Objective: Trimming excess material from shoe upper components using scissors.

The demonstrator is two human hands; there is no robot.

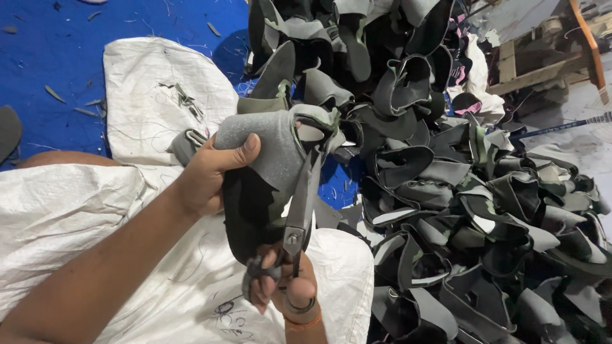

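Left hand (207, 181) fingers grip one grey shoe upper (268, 165) — right hand (287, 286) fingers hold one pair of scissors (303, 204).

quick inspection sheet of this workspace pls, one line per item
surface: white woven sacks over a blue floor sheet
job's things: grey shoe upper piece; dark scissors, blades at its edge
clutter: big pile of dark uppers; trimmings on sack and sheet
hands: left hand grips the piece; right hand in scissor handles
cables: nothing seen
surroundings: wooden frame top right
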